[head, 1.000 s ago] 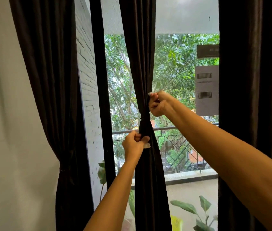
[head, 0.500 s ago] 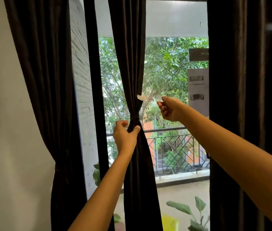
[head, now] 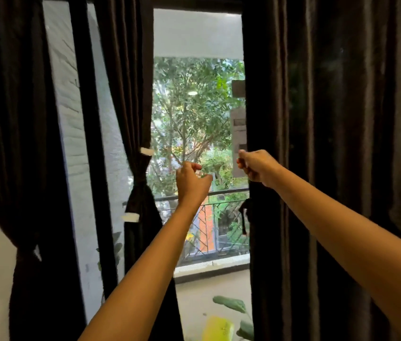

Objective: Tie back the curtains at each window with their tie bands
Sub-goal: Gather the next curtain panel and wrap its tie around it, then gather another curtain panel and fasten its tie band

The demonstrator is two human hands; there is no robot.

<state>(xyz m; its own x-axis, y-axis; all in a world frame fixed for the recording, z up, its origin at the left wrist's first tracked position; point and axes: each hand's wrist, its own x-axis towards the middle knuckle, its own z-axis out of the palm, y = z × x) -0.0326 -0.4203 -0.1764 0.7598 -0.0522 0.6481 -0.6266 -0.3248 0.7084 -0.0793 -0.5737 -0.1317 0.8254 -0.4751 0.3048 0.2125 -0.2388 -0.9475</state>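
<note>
The middle curtain (head: 130, 107) sits cinched in its tie band (head: 138, 180); my left hand (head: 190, 183) hangs slack and empty, while my right hand (head: 256, 167) curls at the untied right curtain (head: 317, 168), perhaps pinching it, though I can't tell.

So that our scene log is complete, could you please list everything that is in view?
left curtain: one, dark brown, far left, gathered low down
middle curtain: one, dark brown, left of the open pane, gathered
right curtain: one, dark brown, right side, hanging loose
tie band: one, dark with white ends, around the middle curtain
window frame: one, black, between left and middle curtains
railing: one, dark, outside
trees: several, green, beyond the railing
plant leaves: a few, green, bottom edge
yellow object: one, bottom edge, too blurred to identify
left hand: one, fingers relaxed, empty
right hand: one, fingers curled at the right curtain's edge, grip unclear
</note>
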